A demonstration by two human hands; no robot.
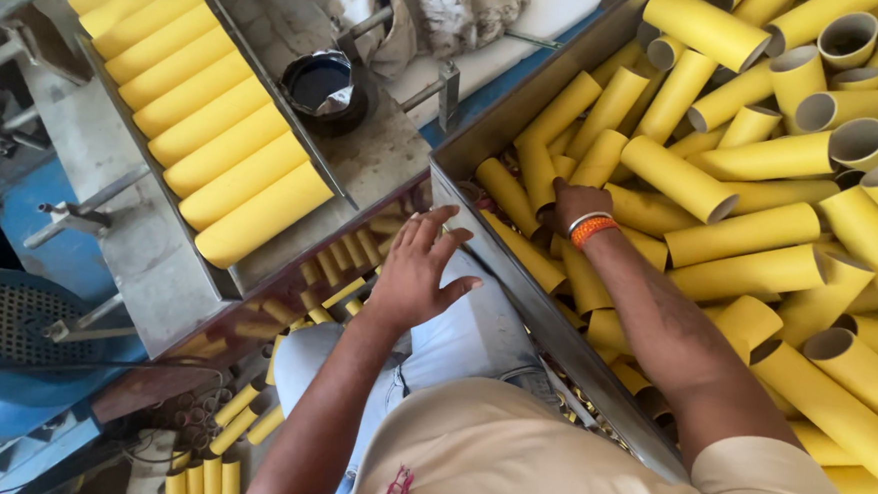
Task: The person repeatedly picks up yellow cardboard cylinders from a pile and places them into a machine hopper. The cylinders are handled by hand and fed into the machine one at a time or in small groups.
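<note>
Right hand among yellow cardboard tubes in a grey metal bin.
Its fingers are buried between tubes, so its grip cannot be told, perhaps clenched; the left hand hovers released, fingers spread, beside the bin's edge.

2 hands in view: 1 left hand, 1 right hand. 1 metal bin with loose yellow tubes, too many and too overlapped to count exactly, well over 30. 1 sloped metal chute holding 9 yellow tubes in a row side by side. 1 dark round container behind the chute. 1 blue round motor housing at lower left. Small yellow tubes on the floor, about 7 visible. 2 wristbands on the right wrist, 1 white, 1 orange.
</note>
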